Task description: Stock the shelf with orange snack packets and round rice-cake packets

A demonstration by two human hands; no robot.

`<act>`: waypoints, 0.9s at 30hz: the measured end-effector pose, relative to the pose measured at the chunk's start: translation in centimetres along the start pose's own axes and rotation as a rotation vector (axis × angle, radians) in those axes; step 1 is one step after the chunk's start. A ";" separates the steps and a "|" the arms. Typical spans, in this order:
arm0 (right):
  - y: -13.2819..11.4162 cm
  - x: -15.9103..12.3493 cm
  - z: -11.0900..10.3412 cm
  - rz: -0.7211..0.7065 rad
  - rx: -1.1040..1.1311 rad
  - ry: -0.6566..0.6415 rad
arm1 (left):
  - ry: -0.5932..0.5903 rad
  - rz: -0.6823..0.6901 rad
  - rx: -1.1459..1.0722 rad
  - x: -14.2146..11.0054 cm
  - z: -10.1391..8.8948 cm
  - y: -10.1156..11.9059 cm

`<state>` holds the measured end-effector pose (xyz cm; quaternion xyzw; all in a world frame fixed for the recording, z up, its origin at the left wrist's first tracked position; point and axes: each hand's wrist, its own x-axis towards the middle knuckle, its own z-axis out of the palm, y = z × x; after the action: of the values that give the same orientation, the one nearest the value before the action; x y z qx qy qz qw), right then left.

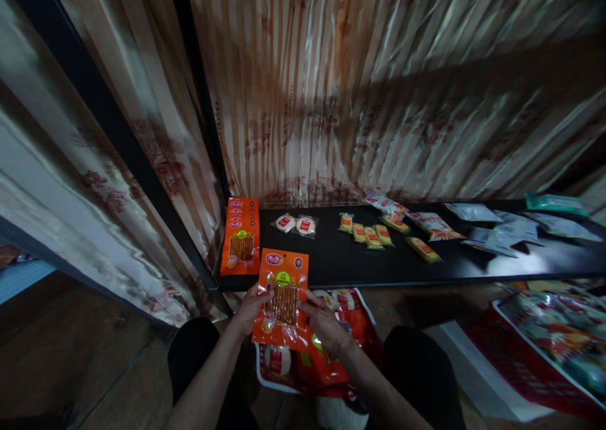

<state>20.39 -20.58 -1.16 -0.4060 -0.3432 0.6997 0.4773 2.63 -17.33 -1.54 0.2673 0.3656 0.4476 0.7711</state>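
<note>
Between my two hands is an orange snack packet [282, 297] with a clear window showing brown sticks. My left hand [252, 310] grips its left edge, thumb on the front. On the opposite edge, my right hand [324, 319] pinches it with the thumb over the window. Beneath the packet stands a red basket with a white rim [283, 389], holding more orange packets and round white wrapped snacks. A stack of similar orange packets [243, 237] lies at the left end of the black shelf [303, 259], just beyond my left hand.
Round wrapped snacks [305, 226], small yellow packets [372, 236] and red-and-white bags [433, 225] lie along the shelf, with pale bags [516, 226] farther right. A second red basket [511, 354] full of packets is at lower right. Curtains [331, 101] hang behind a black post [199, 89].
</note>
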 end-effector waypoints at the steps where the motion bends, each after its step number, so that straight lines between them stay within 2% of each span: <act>1: 0.0 0.3 0.2 -0.003 0.018 0.001 | 0.001 0.007 0.001 0.3 -0.3 0.3; 5: -0.4 1.5 1.1 -0.027 0.061 -0.006 | 0.012 0.034 0.020 1.3 -1.1 1.6; 10: -0.7 2.7 2.4 -0.030 -0.019 -0.034 | 0.014 0.067 0.074 2.2 -1.7 3.4; 14: -0.7 3.8 3.3 -0.049 -0.074 -0.018 | 0.038 0.164 0.240 2.9 -2.3 4.5; 19: -1.1 5.4 4.5 -0.037 -0.095 0.026 | 0.125 0.263 0.399 3.9 -3.1 5.7; 27: -2.4 7.9 6.3 -0.073 -0.123 0.036 | 0.367 0.405 0.643 5.7 -3.9 7.7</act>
<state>13.95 -12.92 1.74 -0.4342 -0.3914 0.6520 0.4829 -2.43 -8.40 0.03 0.4767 0.5579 0.4935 0.4669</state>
